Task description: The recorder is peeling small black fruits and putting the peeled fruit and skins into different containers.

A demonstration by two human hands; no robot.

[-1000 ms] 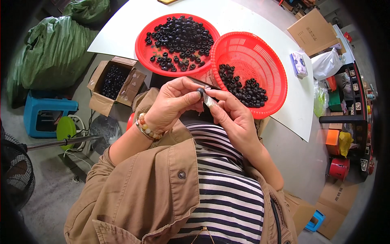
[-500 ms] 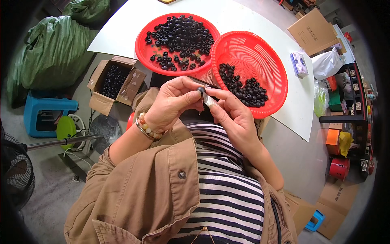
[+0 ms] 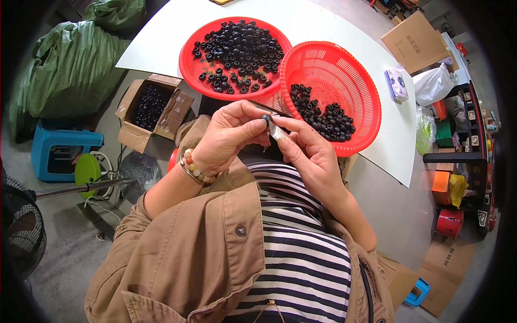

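My left hand (image 3: 231,129) pinches a small round black piece (image 3: 266,117) between thumb and fingertips. It looks like the black pieces with a hole in the red containers. My right hand (image 3: 312,156) is closed on a slim tool with a whitish wrapped handle (image 3: 278,132); its tip meets the black piece, and I cannot make out its exact kind. Just beyond my hands, a shallow red tray (image 3: 186,67) carries many black pieces (image 3: 242,43). To its right a red plastic basket (image 3: 344,62) leans tilted, with black pieces (image 3: 323,118) gathered on its lower side.
Both red containers rest at a white table (image 3: 385,137). An opened cardboard box (image 3: 129,102) of small black pieces stands at left, near a blue stool (image 3: 40,153), green sacks (image 3: 70,70) and a fan (image 3: 24,226). A tissue pack (image 3: 397,85) lies at the table's right.
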